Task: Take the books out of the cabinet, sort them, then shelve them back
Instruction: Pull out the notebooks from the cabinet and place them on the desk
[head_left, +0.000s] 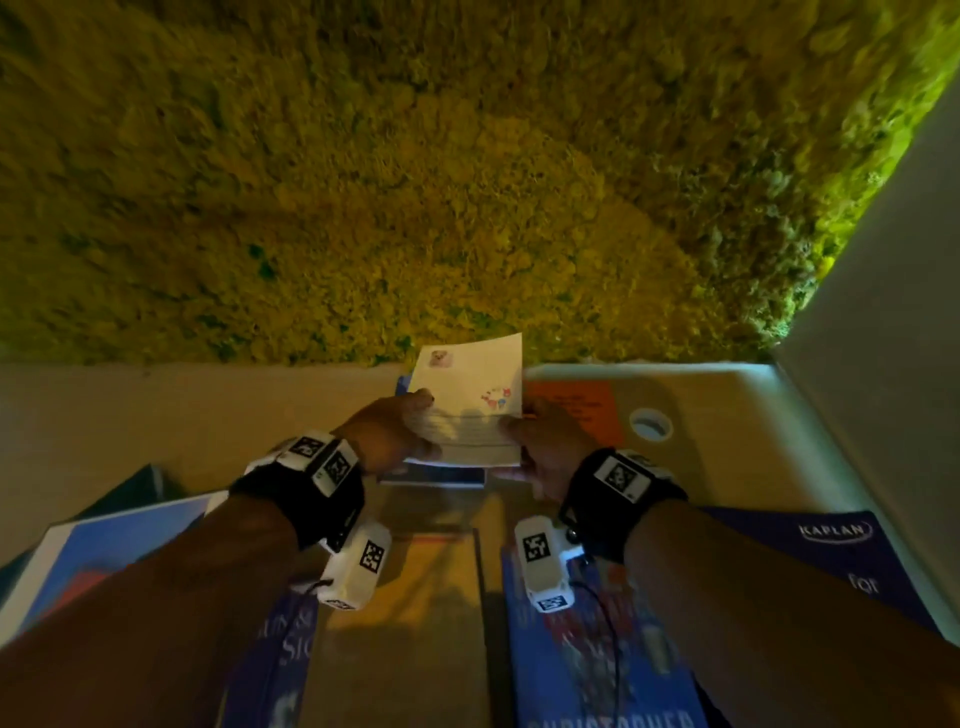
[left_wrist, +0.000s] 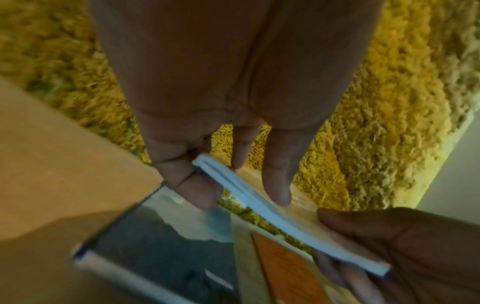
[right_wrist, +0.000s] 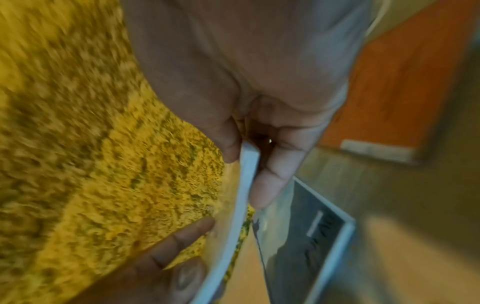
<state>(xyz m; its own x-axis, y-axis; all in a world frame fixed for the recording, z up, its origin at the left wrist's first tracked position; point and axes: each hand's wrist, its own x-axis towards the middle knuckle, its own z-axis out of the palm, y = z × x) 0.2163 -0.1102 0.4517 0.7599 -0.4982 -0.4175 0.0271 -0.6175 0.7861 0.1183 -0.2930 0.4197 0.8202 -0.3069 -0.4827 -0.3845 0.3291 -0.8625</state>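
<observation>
Thin white booklet (head_left: 470, 402) — soft-covered, a small picture in its top corner and a cluster of coloured marks lower right, ruled lines below. Held clear of the counter (head_left: 156, 415), near its far edge, tilted up so the cover faces the person; its far end reaches past the counter's edge over the yellow-green carpet (head_left: 415, 156). Long axis runs away from the person, short near edge between the two hands.

Left hand (head_left: 387, 434) pinches the near-left side, thumb on the cover, fingers (left_wrist: 276, 174) behind; the left wrist view shows the booklet's white edge (left_wrist: 272, 211) bowing slightly between the two grips. Right hand (head_left: 545, 449) pinches the near-right side the same way, thumb on the cover and fingers (right_wrist: 270, 179) curled behind. Both hands are on it, about level, neither clearly nearer — the booklet lies straight ahead of both.

Directly beneath, flat on the counter: a dark-covered book (head_left: 434, 475), partly hidden by the booklet. Just right of that, an orange book (head_left: 571, 410), lying near a round hole (head_left: 649, 423) in the counter top. Nearer the person: a blue book (head_left: 592, 649) under the right forearm, a dark purple Kaplan book (head_left: 831, 561) at the right edge, a blue book with pale lettering (head_left: 280, 654) and a light-blue-and-white book (head_left: 93, 556) toward the left.

Judgement: sorting stage, books out and spread. The booklet sits over the dark book, so laying it down means lowering along its long axis; being limp, it wants both hands or it will sag.
</observation>
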